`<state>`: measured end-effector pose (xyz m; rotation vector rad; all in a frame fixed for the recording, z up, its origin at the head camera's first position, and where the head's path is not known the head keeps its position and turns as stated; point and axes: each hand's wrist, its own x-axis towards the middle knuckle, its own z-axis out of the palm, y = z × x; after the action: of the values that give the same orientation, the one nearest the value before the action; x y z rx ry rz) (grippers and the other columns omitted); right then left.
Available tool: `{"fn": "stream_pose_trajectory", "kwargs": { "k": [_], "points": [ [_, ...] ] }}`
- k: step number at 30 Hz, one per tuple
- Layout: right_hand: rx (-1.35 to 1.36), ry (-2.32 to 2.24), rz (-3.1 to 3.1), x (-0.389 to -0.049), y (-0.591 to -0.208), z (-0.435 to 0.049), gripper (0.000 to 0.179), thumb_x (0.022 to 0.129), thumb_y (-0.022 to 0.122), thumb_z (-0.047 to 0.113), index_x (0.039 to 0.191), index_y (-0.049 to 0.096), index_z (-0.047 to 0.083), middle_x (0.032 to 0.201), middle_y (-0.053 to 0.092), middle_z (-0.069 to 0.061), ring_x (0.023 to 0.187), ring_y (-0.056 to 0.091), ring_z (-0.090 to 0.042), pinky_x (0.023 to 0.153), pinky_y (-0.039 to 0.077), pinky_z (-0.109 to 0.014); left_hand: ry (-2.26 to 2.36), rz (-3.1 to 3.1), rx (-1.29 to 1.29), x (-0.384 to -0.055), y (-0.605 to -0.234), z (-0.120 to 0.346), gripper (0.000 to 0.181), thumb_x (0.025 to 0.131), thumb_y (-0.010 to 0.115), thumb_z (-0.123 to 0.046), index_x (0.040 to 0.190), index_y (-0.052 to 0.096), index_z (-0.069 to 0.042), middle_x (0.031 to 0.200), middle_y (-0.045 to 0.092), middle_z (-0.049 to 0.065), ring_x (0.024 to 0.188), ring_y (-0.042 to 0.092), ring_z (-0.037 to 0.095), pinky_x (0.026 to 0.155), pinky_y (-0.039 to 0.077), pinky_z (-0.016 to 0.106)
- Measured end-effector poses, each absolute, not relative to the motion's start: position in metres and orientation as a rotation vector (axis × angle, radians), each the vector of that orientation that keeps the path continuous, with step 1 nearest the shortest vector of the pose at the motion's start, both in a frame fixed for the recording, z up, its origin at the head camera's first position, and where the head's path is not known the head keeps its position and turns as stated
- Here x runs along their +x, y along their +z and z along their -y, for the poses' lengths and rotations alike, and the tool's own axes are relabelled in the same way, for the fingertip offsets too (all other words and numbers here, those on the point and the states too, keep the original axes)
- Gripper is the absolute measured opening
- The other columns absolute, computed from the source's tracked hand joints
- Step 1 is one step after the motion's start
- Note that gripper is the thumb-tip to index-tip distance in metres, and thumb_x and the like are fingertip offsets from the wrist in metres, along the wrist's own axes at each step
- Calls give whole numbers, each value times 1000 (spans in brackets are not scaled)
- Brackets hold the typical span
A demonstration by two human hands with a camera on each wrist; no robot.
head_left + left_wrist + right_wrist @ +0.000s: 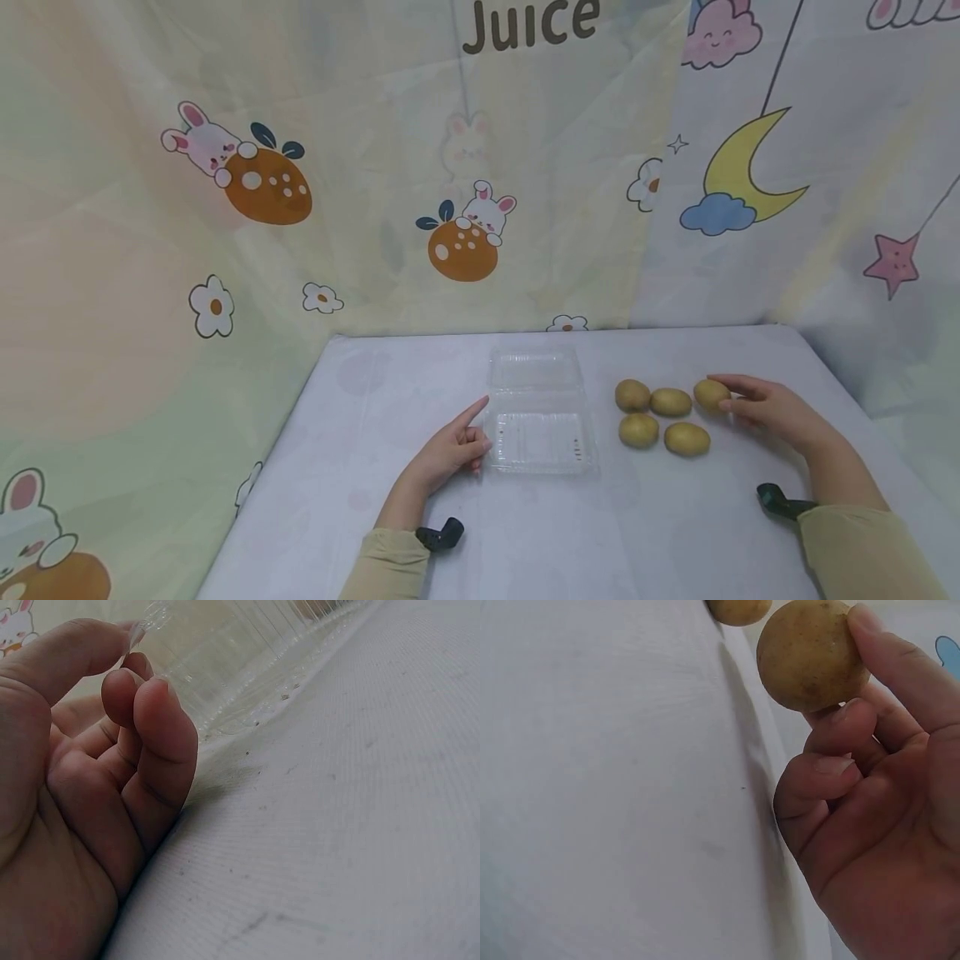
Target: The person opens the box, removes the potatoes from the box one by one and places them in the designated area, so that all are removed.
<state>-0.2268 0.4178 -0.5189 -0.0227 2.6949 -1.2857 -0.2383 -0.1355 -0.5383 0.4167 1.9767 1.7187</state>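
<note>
A clear plastic clamshell box (538,442) lies unfolded on the white-covered table, its lid (534,367) on the far side. At its left edge is my left hand (447,450), index finger stretched along the rim and the other fingers curled. In the left wrist view, the thumb tip meets the thin plastic rim (136,633). My right hand (776,412) pinches a small round yellow-brown potato (810,656) between thumb and fingers, at the right end of the potato group. Whether that potato touches the table is unclear.
Several other potatoes sit close together right of the box: two in the back row (632,396) and two in front, one being an oval potato (687,439). A printed cloth (375,208) hangs behind the table.
</note>
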Motion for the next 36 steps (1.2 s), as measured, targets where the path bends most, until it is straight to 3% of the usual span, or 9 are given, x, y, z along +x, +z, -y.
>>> {"fn": "stream_pose_trajectory", "kwargs": {
  "k": [8,17,26,36],
  "points": [
    [-18,-1294,-2681,-229,-522,-417,70,91,68,45,147,45,9,88,57,-3,61,51,-17,54,44,-29,1730,-1967,426,-238,-540,135,80,93,69,-18,157,23,-32,77,55,-1,62,52,13,60,54,28],
    [-27,-1250,-2694,-233,-525,-415,70,92,67,46,147,44,9,73,52,-1,58,50,-16,54,43,-29,1729,-1974,430,-240,-541,135,81,93,69,-20,158,22,-31,78,56,-1,62,52,12,60,54,28],
    [-40,-1256,-2697,-228,-528,-412,70,95,63,46,149,40,9,83,55,-3,63,51,-15,57,42,-28,1720,-1977,439,-239,-540,135,83,92,70,-22,158,21,-30,77,55,-1,62,52,13,60,54,28],
    [-32,-1258,-2713,-222,-530,-411,70,95,61,47,150,38,11,76,52,-3,63,50,-17,57,40,-29,1726,-1979,441,-239,-541,135,81,92,70,-21,157,23,-33,77,54,-1,62,52,13,60,54,28]
  ]
}}
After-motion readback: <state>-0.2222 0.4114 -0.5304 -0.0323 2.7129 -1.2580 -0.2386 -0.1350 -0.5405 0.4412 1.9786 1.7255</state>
